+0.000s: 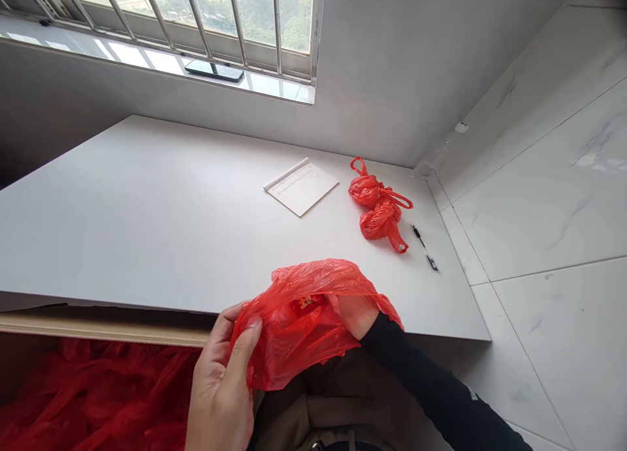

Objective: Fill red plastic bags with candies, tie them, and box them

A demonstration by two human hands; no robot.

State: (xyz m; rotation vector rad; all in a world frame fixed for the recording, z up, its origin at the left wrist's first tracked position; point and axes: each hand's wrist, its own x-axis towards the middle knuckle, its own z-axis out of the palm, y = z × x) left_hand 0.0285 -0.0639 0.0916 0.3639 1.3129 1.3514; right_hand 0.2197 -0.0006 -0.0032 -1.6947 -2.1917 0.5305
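Note:
My left hand (230, 366) is closed on the near left side of a thin red plastic bag (294, 353), with the thumb on the outside. The bag's mouth gapes toward me above my lap. Through this mouth my right hand (353, 314) reaches in, up to the wrist. Its fingertips are hidden by the folds and by a small red packet with gold print (307, 303) that lies right beside them. Whether those fingers grip the packet cannot be made out. A black sleeve covers the right forearm.
On the white table (147, 209) lie two knotted red bags (379, 206), a notepad with writing (301, 188) and a black-and-clear pen (425, 247). A cardboard box (108, 327) full of red bags stands lower left. A phone (214, 70) rests on the barred windowsill. Tiled wall bounds the right.

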